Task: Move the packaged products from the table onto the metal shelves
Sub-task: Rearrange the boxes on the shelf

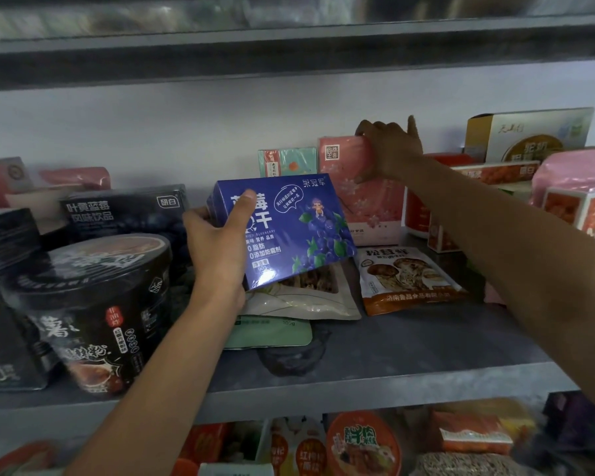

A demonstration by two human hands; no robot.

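Two bare hands reach over the grey metal shelf [409, 352]. The left hand [217, 245] grips one blue blueberry-print cardboard box [289, 231], thumb across its front and fingers wrapped behind, holding it tilted above two flat pouches lying on the shelf. The right hand [389, 149] closes on the top corner of one upright pink flower-patterned box [361, 201] at the back; its index finger appears to point upward. One black lidded noodle bowl [93, 304] stands at the left.

A pale wall [193, 132] stands behind the grey shelf board [375, 365]; another board [289, 39] runs overhead in dim light.
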